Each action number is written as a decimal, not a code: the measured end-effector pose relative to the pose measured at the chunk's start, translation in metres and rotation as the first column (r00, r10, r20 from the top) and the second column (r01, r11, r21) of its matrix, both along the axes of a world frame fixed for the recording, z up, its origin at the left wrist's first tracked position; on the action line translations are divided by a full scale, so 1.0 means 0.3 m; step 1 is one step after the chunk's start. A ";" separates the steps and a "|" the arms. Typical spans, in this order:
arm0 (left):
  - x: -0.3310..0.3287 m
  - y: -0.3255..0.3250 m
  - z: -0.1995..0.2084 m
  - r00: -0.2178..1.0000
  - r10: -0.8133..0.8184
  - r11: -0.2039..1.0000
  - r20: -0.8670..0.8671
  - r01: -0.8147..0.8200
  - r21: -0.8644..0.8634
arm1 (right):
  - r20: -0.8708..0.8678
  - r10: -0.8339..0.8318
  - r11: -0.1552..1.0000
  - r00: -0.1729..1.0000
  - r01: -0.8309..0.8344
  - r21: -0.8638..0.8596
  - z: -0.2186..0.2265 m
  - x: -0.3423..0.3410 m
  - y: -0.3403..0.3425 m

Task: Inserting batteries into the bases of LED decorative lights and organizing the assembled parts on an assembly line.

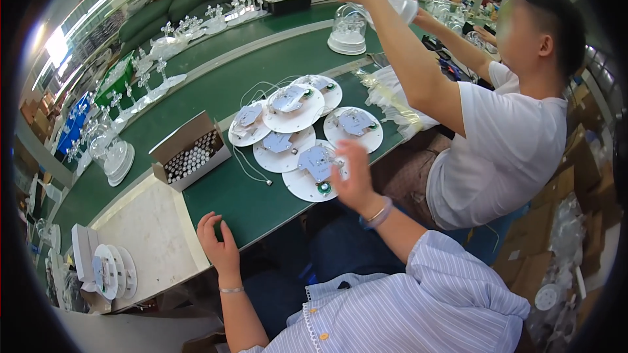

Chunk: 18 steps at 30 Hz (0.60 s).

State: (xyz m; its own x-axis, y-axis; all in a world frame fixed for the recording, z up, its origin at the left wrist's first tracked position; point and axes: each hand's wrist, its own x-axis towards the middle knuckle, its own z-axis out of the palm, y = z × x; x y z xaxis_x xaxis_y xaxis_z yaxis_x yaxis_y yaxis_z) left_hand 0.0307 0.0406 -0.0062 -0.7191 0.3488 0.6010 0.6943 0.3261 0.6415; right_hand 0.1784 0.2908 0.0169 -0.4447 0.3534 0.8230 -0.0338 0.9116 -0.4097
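Note:
Several round white bases [353, 129] with grey circuit boards and thin white wires lie overlapped on the green table. My right hand [353, 180] is at the right edge of the nearest white base [307, 186], which bears a green ring-shaped part. Its fingers look apart and slightly blurred; whether they touch the rim I cannot tell. My left hand [220, 248] hovers by the table's front edge, fingers parted and slightly curled, holding nothing. Ahead of it stands an open cardboard box [196, 160] with rows of small cylindrical cells.
A pale board [154, 238] covers the table at left, with more white discs [114, 271] on edge beyond it. To my right a co-worker [504, 137] lifts a clear dome [399, 3]. Clear domes [111, 150] and flower-like clear pieces [190, 26] line the far side.

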 end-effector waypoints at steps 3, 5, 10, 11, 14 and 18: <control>-0.008 0.012 -0.011 1.000 0.000 0.999 0.027 -0.001 0.045 | 0.008 0.336 0.941 0.942 -0.336 -0.047 -0.010 -0.092 -0.117; 0.001 0.023 -0.003 0.979 0.028 0.997 0.203 -0.041 0.059 | 0.006 0.468 0.881 0.884 -0.466 -0.079 -0.019 -0.164 -0.186; -0.029 -0.002 -0.034 0.978 -0.032 0.999 0.206 0.031 0.008 | 0.219 0.642 0.697 0.735 -0.440 -0.567 -0.038 -0.286 -0.305; -0.037 -0.006 -0.042 0.977 -0.033 0.999 0.209 0.041 -0.032 | 0.286 0.568 0.782 0.772 -0.400 -0.478 -0.050 -0.302 -0.314; -0.027 0.002 -0.027 0.968 -0.029 0.998 0.248 0.042 -0.049 | 0.313 0.618 0.773 0.721 -0.484 -0.411 -0.062 -0.286 -0.305; -0.022 0.019 -0.025 0.937 -0.120 0.989 0.327 0.083 0.125 | 0.297 0.620 0.766 0.726 -0.478 -0.431 -0.067 -0.283 -0.305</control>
